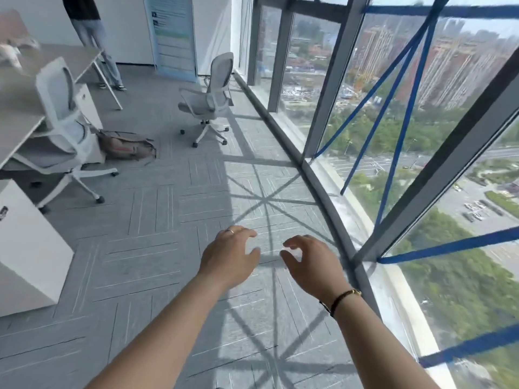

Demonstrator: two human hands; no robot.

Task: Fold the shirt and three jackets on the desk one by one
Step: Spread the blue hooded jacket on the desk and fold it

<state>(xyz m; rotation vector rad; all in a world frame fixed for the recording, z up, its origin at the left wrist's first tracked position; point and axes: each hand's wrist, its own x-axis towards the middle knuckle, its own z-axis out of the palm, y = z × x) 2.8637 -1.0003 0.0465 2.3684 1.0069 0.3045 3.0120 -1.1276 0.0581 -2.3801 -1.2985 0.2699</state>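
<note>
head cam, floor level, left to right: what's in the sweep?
White cabinet → near office chair → brown bag → far office chair → left hand → right hand → window glass.

Grey carpet floor [157,248]: two office chairs [209,99], backpack [126,146] beside desk [19,119] at left edge; pale garment [11,51] on desk's far end.

Pale crumpled garment [12,53], blurred, at far upper left of the frame. Lying in a loose unfolded heap on the beige desk [64,58], cut off by the left edge. Shirt or jacket: not discernible.
</note>
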